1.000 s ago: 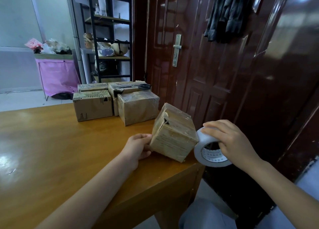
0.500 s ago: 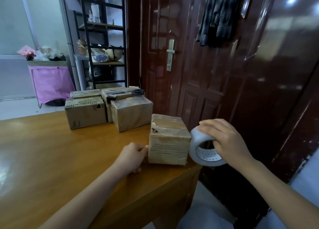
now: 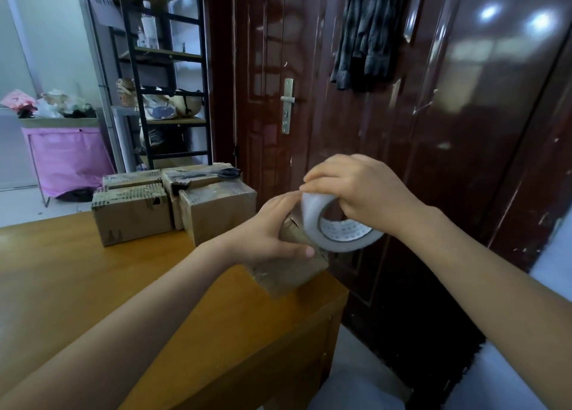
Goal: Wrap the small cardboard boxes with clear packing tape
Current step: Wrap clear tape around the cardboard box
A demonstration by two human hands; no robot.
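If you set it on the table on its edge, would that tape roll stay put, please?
Probably not: the tape roll is a round ring, so on its edge it would likely roll. Laid flat it should sit steady. It looks light; the right hand carries it alone.

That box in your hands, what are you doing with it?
A person is taping up a small cardboard box at the corner of the wooden table. The left hand grips the box, tilted, while the right hand holds a roll of tape against it. More boxes wait behind, with scissors on top.
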